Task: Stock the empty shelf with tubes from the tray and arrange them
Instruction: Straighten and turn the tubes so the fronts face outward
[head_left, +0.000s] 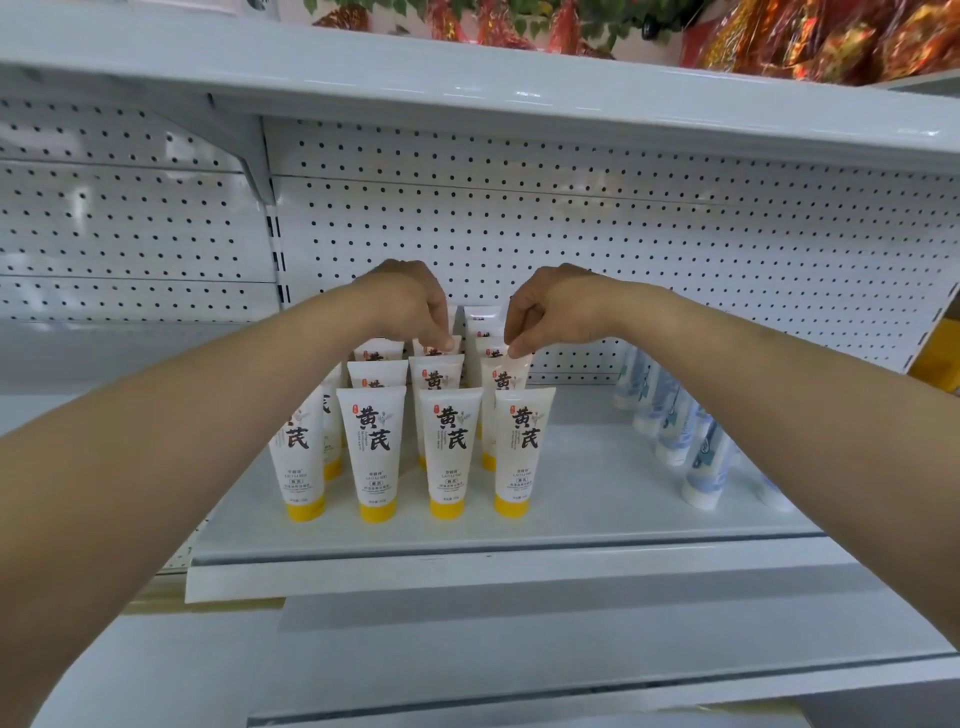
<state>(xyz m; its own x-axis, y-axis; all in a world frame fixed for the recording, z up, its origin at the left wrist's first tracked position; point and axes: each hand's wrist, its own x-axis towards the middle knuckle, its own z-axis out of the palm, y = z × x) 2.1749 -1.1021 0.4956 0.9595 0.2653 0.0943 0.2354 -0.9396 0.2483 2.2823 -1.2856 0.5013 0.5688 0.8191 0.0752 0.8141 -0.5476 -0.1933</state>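
Observation:
Several white tubes with yellow caps (448, 452) stand cap-down in rows on the white shelf (597, 509), black characters facing me. My left hand (410, 304) reaches over the rows and pinches the top edge of a tube in the third row (434, 347). My right hand (550, 312) pinches the top edge of the second-row tube on the right (503, 382). Both forearms stretch in from the lower corners. The rearmost tubes are partly hidden behind my hands. No tray is in view.
A row of white-and-blue tubes (691, 447) stands on the shelf's right side. A perforated white back panel (571, 218) rises behind. An upper shelf (467, 83) hangs overhead with red and gold packets (831, 41). A lower shelf (519, 654) juts out beneath.

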